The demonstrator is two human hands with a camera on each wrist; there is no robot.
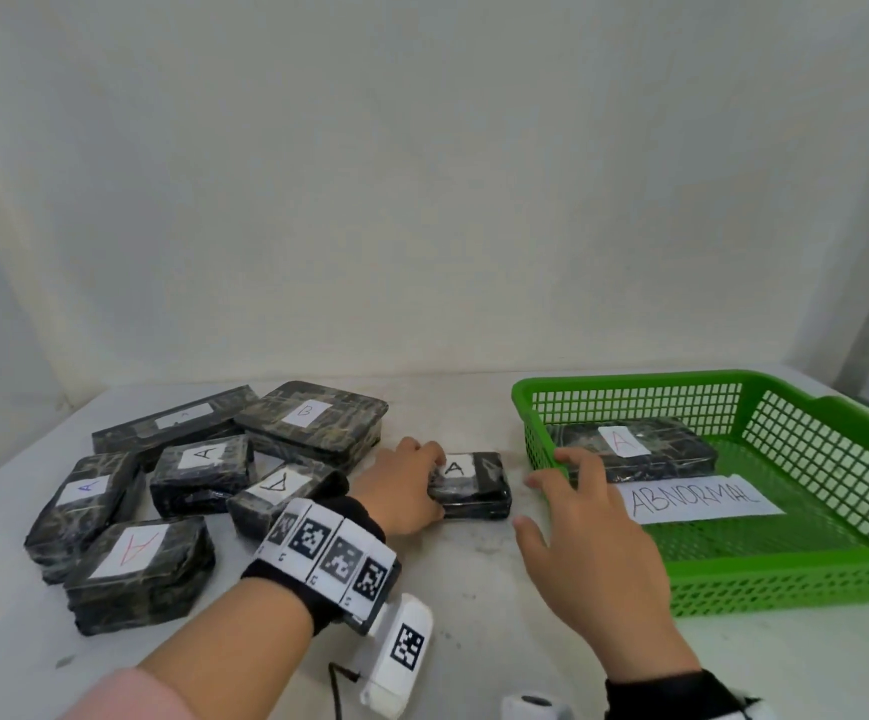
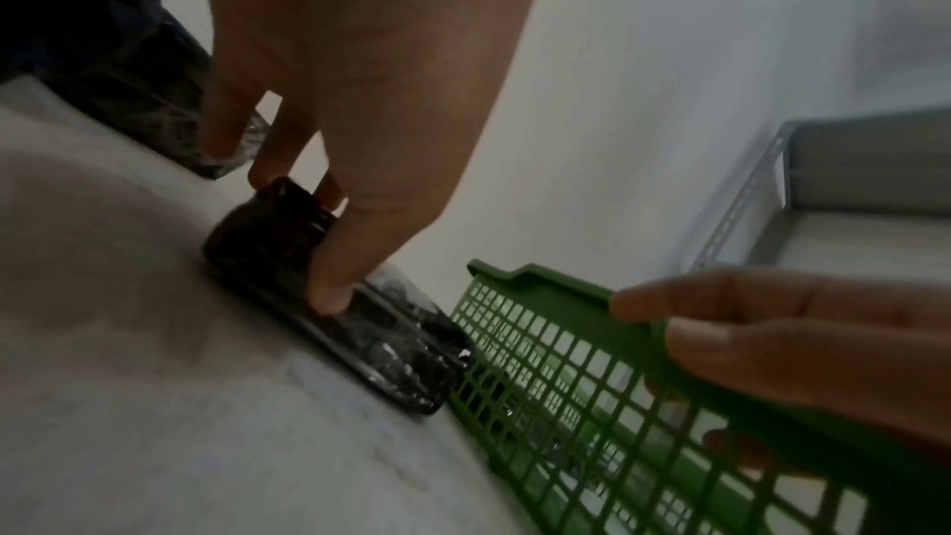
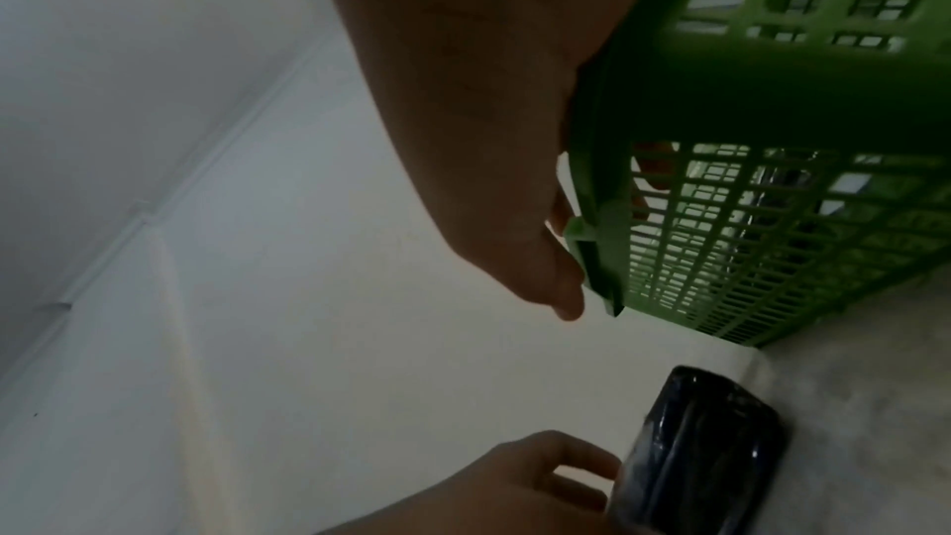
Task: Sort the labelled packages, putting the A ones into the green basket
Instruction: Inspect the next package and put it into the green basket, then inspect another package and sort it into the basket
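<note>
A small black wrapped package with a white A label (image 1: pixel 474 485) lies on the table between the pile and the green basket (image 1: pixel 785 589). My left hand (image 1: pixel 435 483) grips its left end, thumb on the near side and fingers on the far side. In the left wrist view the thumb presses the package (image 2: pixel 391 352) just short of the basket (image 2: pixel 540 340). My right hand (image 1: pixel 546 491) is spread open at the basket's near-left corner, with fingers reaching over the rim. Inside the basket lies a package with a red A label (image 1: pixel 671 454).
A paper reading ABNORMAL (image 1: pixel 697 504) lies on the basket floor. At the left is a pile of wrapped packages: a large B one (image 1: pixel 312 423), a long one (image 1: pixel 177 420) and several A ones, such as (image 1: pixel 136 569). A wall stands behind the table.
</note>
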